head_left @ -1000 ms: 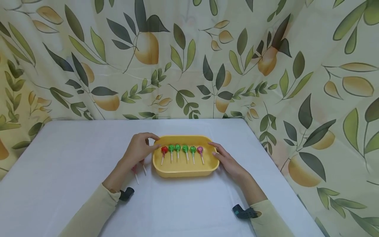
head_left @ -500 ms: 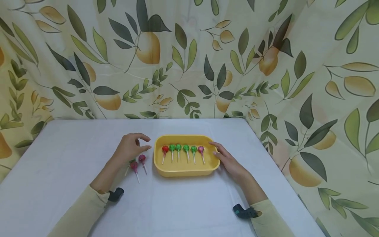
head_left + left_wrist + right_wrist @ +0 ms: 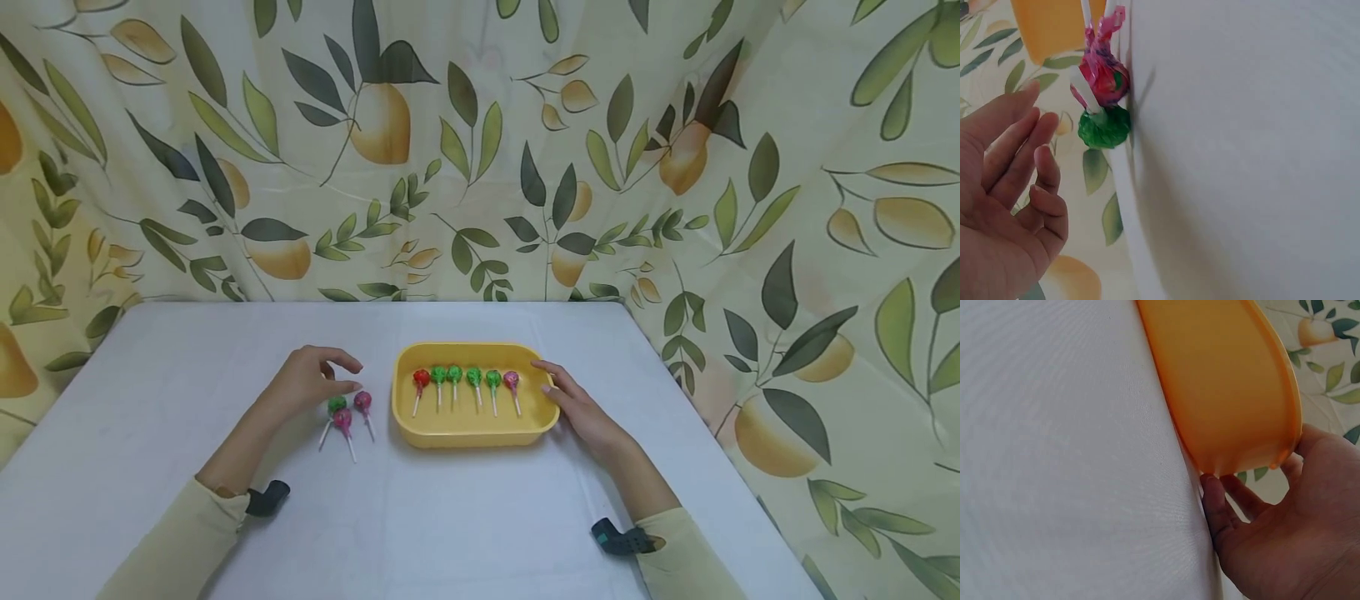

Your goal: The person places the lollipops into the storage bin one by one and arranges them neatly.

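Note:
Within the yellow tray (image 3: 472, 427), a red lollipop (image 3: 421, 379), several green lollipops (image 3: 474, 377) and a pink-purple lollipop (image 3: 512, 380) lie in a row, sticks towards me. My left hand (image 3: 306, 379) hovers left of the tray, thumb and fingers apart with nothing between them. Just beside it on the table lie a green lollipop (image 3: 337, 405) and two pink lollipops (image 3: 342, 419); the left wrist view shows the green lollipop (image 3: 1105, 127) apart from the fingers. My right hand (image 3: 585, 408) holds the tray's right end, its fingers at the wall in the right wrist view.
A white cloth (image 3: 465, 525) covers the table. Behind it and to the right hangs a curtain (image 3: 480, 167) printed with fruit and leaves. Each wrist carries a dark camera (image 3: 268, 498) on a band.
My left hand has drawn back leftward from the tray's left end, uncovering the green lollipop and the pink ones on the table. My right hand stays at the tray.

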`<state>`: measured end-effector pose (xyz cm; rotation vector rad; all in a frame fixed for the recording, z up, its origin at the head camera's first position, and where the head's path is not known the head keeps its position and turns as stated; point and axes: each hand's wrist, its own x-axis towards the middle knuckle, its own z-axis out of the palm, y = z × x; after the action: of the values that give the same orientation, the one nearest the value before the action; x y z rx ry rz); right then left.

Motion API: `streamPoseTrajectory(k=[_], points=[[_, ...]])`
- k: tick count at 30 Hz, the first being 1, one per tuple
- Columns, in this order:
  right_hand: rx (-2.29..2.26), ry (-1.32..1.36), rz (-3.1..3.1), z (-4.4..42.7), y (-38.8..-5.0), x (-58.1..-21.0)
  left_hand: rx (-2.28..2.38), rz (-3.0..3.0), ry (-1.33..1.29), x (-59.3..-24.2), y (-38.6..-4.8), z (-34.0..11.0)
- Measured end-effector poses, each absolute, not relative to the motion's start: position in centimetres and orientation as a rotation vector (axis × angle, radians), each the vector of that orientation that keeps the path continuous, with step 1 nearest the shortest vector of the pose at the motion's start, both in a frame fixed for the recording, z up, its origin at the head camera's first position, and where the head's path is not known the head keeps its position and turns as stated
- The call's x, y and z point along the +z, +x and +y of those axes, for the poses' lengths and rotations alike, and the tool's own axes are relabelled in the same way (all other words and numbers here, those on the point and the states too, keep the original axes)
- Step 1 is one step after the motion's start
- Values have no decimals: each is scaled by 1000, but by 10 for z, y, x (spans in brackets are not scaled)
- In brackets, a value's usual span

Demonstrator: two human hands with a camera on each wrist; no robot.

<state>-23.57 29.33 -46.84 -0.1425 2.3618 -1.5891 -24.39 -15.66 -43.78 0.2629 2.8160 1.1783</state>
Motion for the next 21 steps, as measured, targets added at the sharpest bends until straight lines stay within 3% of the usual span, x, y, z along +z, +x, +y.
streamPoseTrajectory(k=[21], points=[[-1603,-135,2347,293,-236,-469,1157,2658,311,-449,-227,-187]])
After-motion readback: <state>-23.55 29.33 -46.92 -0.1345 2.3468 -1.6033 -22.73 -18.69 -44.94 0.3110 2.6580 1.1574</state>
